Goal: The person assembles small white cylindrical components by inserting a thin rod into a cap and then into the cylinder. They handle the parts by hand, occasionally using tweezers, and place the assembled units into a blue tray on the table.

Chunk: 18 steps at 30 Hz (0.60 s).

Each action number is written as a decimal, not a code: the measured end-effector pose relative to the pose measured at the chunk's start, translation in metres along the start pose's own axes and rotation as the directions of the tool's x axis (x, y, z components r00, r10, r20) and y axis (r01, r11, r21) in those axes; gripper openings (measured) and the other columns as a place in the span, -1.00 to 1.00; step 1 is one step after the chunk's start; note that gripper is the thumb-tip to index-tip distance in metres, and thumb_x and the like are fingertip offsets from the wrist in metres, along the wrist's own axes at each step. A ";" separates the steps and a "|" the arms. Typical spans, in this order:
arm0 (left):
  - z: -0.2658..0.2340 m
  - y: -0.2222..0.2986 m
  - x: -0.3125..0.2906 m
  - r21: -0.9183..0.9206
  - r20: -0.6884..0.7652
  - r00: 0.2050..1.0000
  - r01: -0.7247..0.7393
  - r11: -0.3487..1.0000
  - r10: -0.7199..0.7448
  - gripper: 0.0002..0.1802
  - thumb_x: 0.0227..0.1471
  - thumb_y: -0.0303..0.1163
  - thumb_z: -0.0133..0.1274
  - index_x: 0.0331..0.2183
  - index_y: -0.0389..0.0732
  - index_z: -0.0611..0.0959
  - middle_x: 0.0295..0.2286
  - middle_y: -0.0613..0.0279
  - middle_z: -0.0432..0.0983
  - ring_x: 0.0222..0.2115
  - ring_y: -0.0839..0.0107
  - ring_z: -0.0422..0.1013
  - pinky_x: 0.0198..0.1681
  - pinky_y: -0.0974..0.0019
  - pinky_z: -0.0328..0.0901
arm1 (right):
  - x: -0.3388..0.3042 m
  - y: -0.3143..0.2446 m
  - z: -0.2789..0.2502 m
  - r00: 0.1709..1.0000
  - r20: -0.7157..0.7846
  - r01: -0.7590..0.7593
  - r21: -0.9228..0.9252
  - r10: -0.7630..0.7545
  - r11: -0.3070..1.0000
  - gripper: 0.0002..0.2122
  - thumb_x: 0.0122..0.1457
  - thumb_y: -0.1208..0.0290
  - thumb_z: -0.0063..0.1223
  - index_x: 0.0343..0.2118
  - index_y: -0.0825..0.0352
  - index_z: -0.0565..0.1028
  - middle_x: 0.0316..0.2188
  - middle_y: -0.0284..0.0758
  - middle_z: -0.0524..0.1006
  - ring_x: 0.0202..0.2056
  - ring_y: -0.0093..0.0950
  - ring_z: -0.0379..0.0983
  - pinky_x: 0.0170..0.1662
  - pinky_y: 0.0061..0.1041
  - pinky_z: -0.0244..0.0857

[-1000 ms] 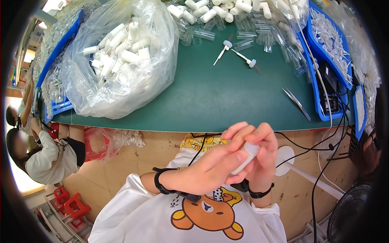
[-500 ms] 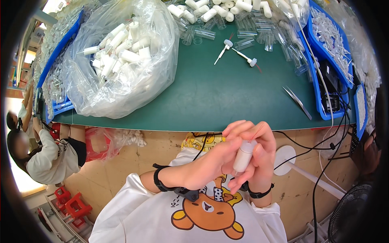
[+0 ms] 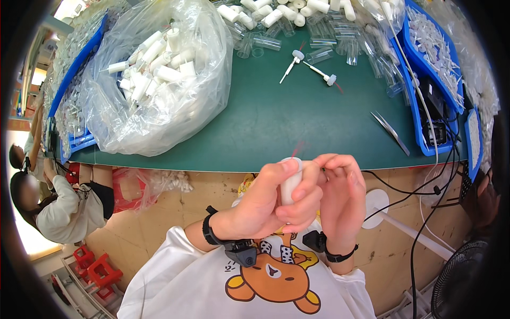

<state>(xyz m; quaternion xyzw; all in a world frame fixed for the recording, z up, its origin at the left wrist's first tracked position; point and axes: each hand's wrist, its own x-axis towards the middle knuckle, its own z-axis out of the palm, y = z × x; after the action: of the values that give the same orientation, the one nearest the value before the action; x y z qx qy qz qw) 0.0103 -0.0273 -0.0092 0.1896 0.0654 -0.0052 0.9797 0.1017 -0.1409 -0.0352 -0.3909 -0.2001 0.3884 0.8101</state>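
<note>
My left hand (image 3: 261,199) is closed round a white plastic cylinder (image 3: 290,186), held nearly upright just in front of the table edge. Its thumb rests by the top rim, where thin red wires (image 3: 298,149) stick up. Close beside it, my right hand (image 3: 342,199) has loosely curved fingers, and nothing shows in them. The fingertips of the right hand come near the left fingers; whether they touch is hard to see. On the green table (image 3: 287,119) lie two white stem-and-cap pieces (image 3: 330,80) with red wires, and metal tweezers (image 3: 391,133).
A clear plastic bag (image 3: 159,127) of white cylinders stands at left. Clear tubes (image 3: 267,42) and more cylinders lie along the back. Blue bins (image 3: 421,133) of small white parts flank the table. Black cables (image 3: 404,197) hang at right. A seated person (image 3: 61,215) is at far left.
The cylinder has moved left and now sits upright in my left hand alone. My right hand has come off it and opened slightly.
</note>
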 end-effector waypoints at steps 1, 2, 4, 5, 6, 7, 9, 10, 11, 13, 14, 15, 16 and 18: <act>-0.001 0.000 0.000 -0.013 0.016 1.000 -0.024 1.000 0.024 -0.52 0.09 0.07 -0.35 -0.64 -0.08 0.25 -0.83 0.46 0.07 -0.84 0.60 -0.05 -0.79 0.47 0.02 | 0.000 0.000 -0.001 1.000 -0.001 0.013 0.024 -0.013 1.000 -0.75 0.21 0.36 -0.30 -0.23 0.45 0.33 -0.21 -0.14 0.40 -0.11 -0.37 0.31 0.02 -0.37 0.13; -0.001 0.000 0.000 -0.015 0.026 1.000 -0.017 1.000 0.017 -0.52 0.09 0.08 -0.34 -0.63 -0.08 0.26 -0.83 0.46 0.07 -0.84 0.60 -0.05 -0.78 0.47 0.03 | 0.000 0.000 -0.002 1.000 -0.011 0.011 0.016 -0.010 1.000 -0.76 0.21 0.37 -0.31 -0.23 0.45 0.33 -0.22 -0.15 0.40 -0.12 -0.38 0.31 0.02 -0.37 0.13; 0.000 0.000 0.002 -0.020 0.048 0.999 -0.002 1.000 0.003 -0.51 0.09 0.09 -0.34 -0.62 -0.09 0.27 -0.82 0.45 0.07 -0.84 0.60 -0.04 -0.78 0.46 0.04 | -0.001 -0.001 -0.003 1.000 -0.031 0.006 0.000 -0.006 1.000 -0.78 0.20 0.39 -0.31 -0.25 0.44 0.33 -0.23 -0.16 0.40 -0.14 -0.39 0.31 0.01 -0.38 0.13; 0.000 -0.002 0.003 -0.065 0.076 0.997 -0.010 0.998 0.015 -0.53 0.11 0.06 -0.35 -0.59 -0.11 0.27 -0.81 0.43 0.08 -0.84 0.58 -0.03 -0.78 0.46 0.04 | -0.001 -0.001 -0.003 0.999 -0.040 0.004 -0.013 -0.005 1.000 -0.78 0.20 0.40 -0.31 -0.25 0.44 0.34 -0.24 -0.17 0.40 -0.14 -0.39 0.31 0.01 -0.38 0.13; -0.001 -0.005 0.004 -0.111 0.104 0.994 -0.017 0.994 0.029 -0.56 0.13 0.03 -0.35 -0.56 -0.12 0.27 -0.80 0.41 0.09 -0.83 0.57 -0.01 -0.78 0.46 0.04 | -0.002 -0.001 -0.003 0.999 -0.050 0.002 -0.026 -0.004 1.000 -0.78 0.20 0.40 -0.30 -0.25 0.44 0.34 -0.24 -0.17 0.40 -0.14 -0.39 0.31 0.01 -0.38 0.12; -0.001 -0.007 0.005 -0.156 0.131 0.990 -0.023 0.987 0.044 -0.58 0.14 -0.01 -0.36 -0.52 -0.14 0.28 -0.80 0.39 0.11 -0.83 0.56 0.00 -0.78 0.46 0.04 | -0.002 -0.001 -0.003 0.998 -0.060 0.000 -0.040 -0.002 0.999 -0.79 0.20 0.40 -0.30 -0.25 0.44 0.34 -0.25 -0.17 0.40 -0.15 -0.39 0.32 0.01 -0.39 0.12; 0.000 -0.008 0.004 -0.174 0.150 0.988 -0.014 0.985 0.041 -0.66 0.15 -0.05 -0.30 -0.42 -0.13 0.26 -0.76 0.35 0.15 -0.82 0.53 0.05 -0.76 0.45 0.08 | -0.002 -0.001 -0.004 0.998 -0.059 0.003 -0.041 -0.006 0.999 -0.79 0.19 0.41 -0.30 -0.26 0.44 0.34 -0.26 -0.18 0.40 -0.15 -0.40 0.32 0.00 -0.39 0.12; 0.000 -0.008 0.003 -0.182 0.159 0.986 -0.010 0.983 0.040 -0.69 0.16 -0.07 -0.27 -0.37 -0.13 0.26 -0.74 0.33 0.17 -0.81 0.51 0.07 -0.74 0.45 0.10 | -0.002 -0.001 -0.004 0.998 -0.059 0.005 -0.042 -0.007 0.999 -0.79 0.19 0.42 -0.30 -0.26 0.44 0.34 -0.27 -0.18 0.40 -0.16 -0.40 0.32 0.00 -0.39 0.12; 0.000 -0.007 0.001 -0.090 0.132 0.991 -0.022 0.996 0.034 -0.70 0.15 -0.07 -0.25 -0.34 -0.11 0.24 -0.72 0.32 0.19 -0.79 0.51 0.09 -0.75 0.45 0.10 | -0.002 -0.001 -0.004 0.998 -0.057 0.007 -0.040 -0.009 0.999 -0.80 0.19 0.42 -0.29 -0.26 0.44 0.34 -0.27 -0.19 0.40 -0.16 -0.40 0.32 0.00 -0.39 0.12; 0.004 -0.004 -0.001 0.096 0.077 0.997 -0.037 0.995 0.029 -0.69 0.14 -0.06 -0.21 -0.27 -0.08 0.21 -0.68 0.30 0.23 -0.75 0.51 0.13 -0.75 0.46 0.10 | -0.002 -0.002 -0.005 0.999 -0.053 0.012 -0.037 -0.014 0.999 -0.80 0.19 0.42 -0.29 -0.26 0.44 0.34 -0.28 -0.19 0.40 -0.16 -0.41 0.32 -0.01 -0.39 0.12; 0.005 -0.005 -0.001 0.116 0.080 0.994 -0.081 0.990 0.072 -0.71 0.15 -0.09 -0.20 -0.26 -0.08 0.21 -0.64 0.27 0.25 -0.73 0.48 0.17 -0.70 0.44 0.14 | -0.002 -0.003 -0.005 0.998 -0.065 0.002 -0.046 -0.005 0.999 -0.80 0.19 0.42 -0.28 -0.26 0.44 0.34 -0.28 -0.19 0.40 -0.16 -0.41 0.32 -0.01 -0.39 0.13; 0.006 -0.006 0.001 0.135 0.084 0.990 -0.126 0.983 0.115 -0.73 0.15 -0.12 -0.19 -0.25 -0.08 0.22 -0.61 0.24 0.26 -0.70 0.45 0.20 -0.65 0.42 0.18 | -0.003 -0.004 -0.005 0.997 -0.078 -0.007 -0.054 0.003 0.998 -0.80 0.18 0.42 -0.28 -0.26 0.44 0.34 -0.29 -0.20 0.40 -0.17 -0.41 0.32 -0.02 -0.39 0.13; 0.007 -0.008 0.002 0.154 0.089 0.984 -0.169 0.973 0.157 -0.75 0.15 -0.16 -0.18 -0.24 -0.08 0.23 -0.57 0.22 0.28 -0.67 0.42 0.23 -0.61 0.40 0.21 | -0.003 -0.004 -0.005 0.996 -0.091 -0.016 -0.063 0.011 0.998 -0.80 0.18 0.41 -0.27 -0.26 0.44 0.34 -0.29 -0.20 0.40 -0.17 -0.41 0.32 -0.02 -0.39 0.13; 0.006 -0.010 0.004 0.191 0.089 0.978 -0.202 0.961 0.188 -0.75 0.16 -0.16 -0.20 -0.23 -0.09 0.24 -0.53 0.18 0.28 -0.60 0.37 0.28 -0.49 0.33 0.25 | -0.003 -0.004 -0.005 0.994 -0.104 -0.021 -0.053 0.016 0.998 -0.80 0.18 0.41 -0.27 -0.27 0.44 0.35 -0.29 -0.20 0.40 -0.17 -0.41 0.32 -0.02 -0.39 0.13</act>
<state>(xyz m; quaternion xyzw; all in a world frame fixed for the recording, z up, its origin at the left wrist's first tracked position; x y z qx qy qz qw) 0.0150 -0.0389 -0.0082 0.2919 0.0112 0.0780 0.9532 0.1051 -0.1475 -0.0347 -0.4342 -0.1646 0.3695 0.8049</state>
